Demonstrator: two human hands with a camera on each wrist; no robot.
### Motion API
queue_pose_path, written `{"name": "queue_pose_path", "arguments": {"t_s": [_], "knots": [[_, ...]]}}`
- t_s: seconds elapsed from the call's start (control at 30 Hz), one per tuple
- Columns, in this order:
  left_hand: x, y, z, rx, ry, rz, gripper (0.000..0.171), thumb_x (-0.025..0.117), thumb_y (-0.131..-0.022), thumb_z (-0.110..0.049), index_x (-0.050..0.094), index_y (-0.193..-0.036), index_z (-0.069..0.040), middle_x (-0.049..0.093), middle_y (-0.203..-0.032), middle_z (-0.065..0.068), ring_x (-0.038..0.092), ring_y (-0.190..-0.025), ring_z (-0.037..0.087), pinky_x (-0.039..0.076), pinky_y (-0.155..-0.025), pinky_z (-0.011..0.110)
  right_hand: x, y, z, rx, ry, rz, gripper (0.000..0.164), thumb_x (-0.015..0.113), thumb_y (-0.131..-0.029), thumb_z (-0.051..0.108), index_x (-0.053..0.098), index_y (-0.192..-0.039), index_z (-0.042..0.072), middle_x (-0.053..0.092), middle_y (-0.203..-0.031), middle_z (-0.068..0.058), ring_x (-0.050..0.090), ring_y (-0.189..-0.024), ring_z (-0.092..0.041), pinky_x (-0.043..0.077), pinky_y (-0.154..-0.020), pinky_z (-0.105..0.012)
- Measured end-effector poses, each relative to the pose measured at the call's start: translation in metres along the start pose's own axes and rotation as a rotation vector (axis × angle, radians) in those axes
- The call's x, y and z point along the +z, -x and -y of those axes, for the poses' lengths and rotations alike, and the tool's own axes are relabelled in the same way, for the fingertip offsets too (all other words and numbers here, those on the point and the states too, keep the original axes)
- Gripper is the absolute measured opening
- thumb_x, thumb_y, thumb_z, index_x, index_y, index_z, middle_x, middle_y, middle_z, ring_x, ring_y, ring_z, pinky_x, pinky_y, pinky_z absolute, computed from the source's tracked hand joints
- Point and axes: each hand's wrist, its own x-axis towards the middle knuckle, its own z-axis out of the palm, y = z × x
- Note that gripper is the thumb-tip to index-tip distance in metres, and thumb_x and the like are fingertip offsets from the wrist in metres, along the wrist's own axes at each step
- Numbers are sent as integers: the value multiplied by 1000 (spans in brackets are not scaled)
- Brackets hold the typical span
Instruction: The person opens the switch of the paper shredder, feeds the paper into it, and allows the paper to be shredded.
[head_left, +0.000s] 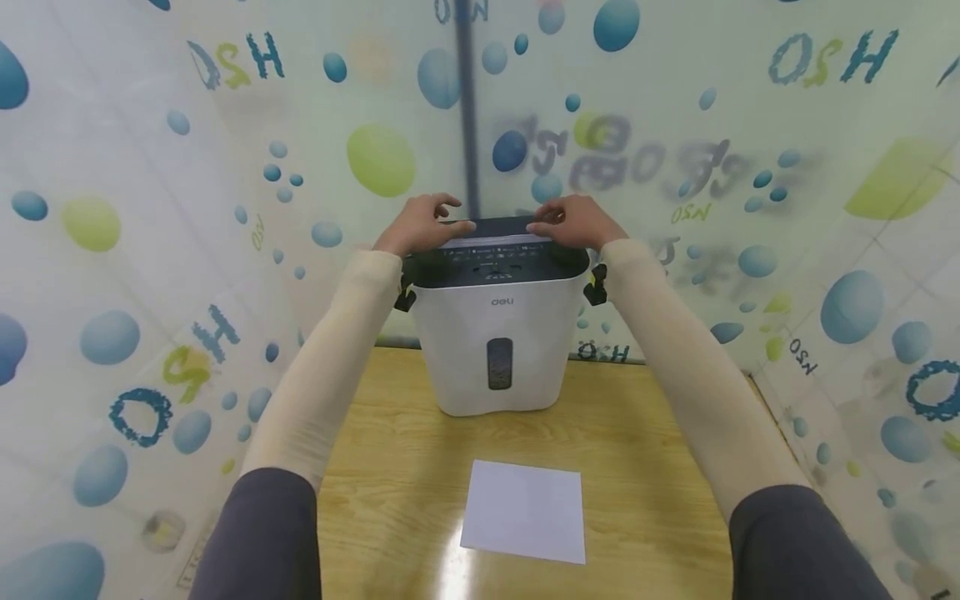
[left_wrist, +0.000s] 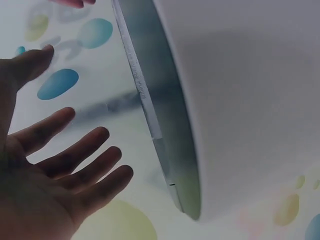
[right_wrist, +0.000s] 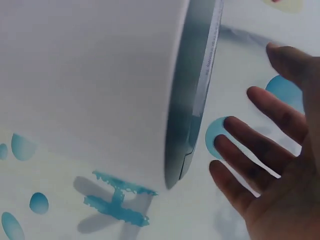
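Note:
A white paper shredder (head_left: 491, 346) with a dark top stands upright on the wooden table. My left hand (head_left: 422, 225) is over the left end of its top, and my right hand (head_left: 576, 223) is over the right end. In the left wrist view, the fingers of the left hand (left_wrist: 55, 170) are spread and apart from the shredder (left_wrist: 250, 100). The right wrist view likewise has the right hand (right_wrist: 280, 150) with fingers spread, beside the shredder (right_wrist: 95, 75) and holding nothing. A pale strip (head_left: 498, 240) runs across the shredder's top.
On the wooden table (head_left: 390, 500), a white sheet of paper (head_left: 525, 510) lies flat in front of the shredder. Patterned curtains (head_left: 300, 125) with blue and green spots enclose the table at the back and both sides.

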Motion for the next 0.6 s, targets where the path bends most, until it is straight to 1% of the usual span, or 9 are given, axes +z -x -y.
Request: {"name": "queue_pose_path", "arguments": {"t_s": [0.17,0.27,0.37,0.43,0.5,0.6], "knots": [[-1,6,0,15,0,-28,89,65,-91,-65,32,-161,-24,37,-164,14,38,-150,33,36,-119,54,-2,7,-3,-16,35,-21,69,59,-98,58,48,-154,20,41,-163,-10,42,-147,-36,37,-118,-55],[-1,11,3,16,-20,-50,96,64,-88,-72,26,-164,-27,27,-169,11,28,-155,32,31,-123,56,-5,13,-3,-35,38,-37,76,60,-96,61,40,-158,22,33,-168,-9,30,-154,-36,27,-123,-57],[0,17,9,15,-32,-69,100,63,-85,-76,22,-164,-30,20,-171,10,22,-158,32,26,-124,58,-6,20,-5,-79,49,-66,79,60,-95,62,37,-160,22,28,-169,-10,21,-158,-35,20,-126,-58],[2,21,14,19,-26,-85,102,62,-84,-77,21,-164,-30,18,-171,11,21,-158,32,26,-124,58,-5,26,-7,-115,55,-86,79,61,-95,61,37,-160,23,27,-170,-10,17,-159,-36,18,-126,-60],[5,24,19,28,-11,-105,102,63,-83,-78,22,-164,-30,20,-170,12,23,-157,33,28,-123,58,-3,31,-9,-145,57,-110,80,61,-95,62,37,-159,22,26,-170,-11,17,-159,-37,19,-125,-62],[10,32,27,28,13,-140,103,62,-82,-80,23,-164,-30,23,-168,12,27,-154,32,30,-122,59,2,39,-11,-158,64,-141,82,61,-94,64,36,-160,23,22,-171,-12,16,-158,-39,20,-124,-64]]}}
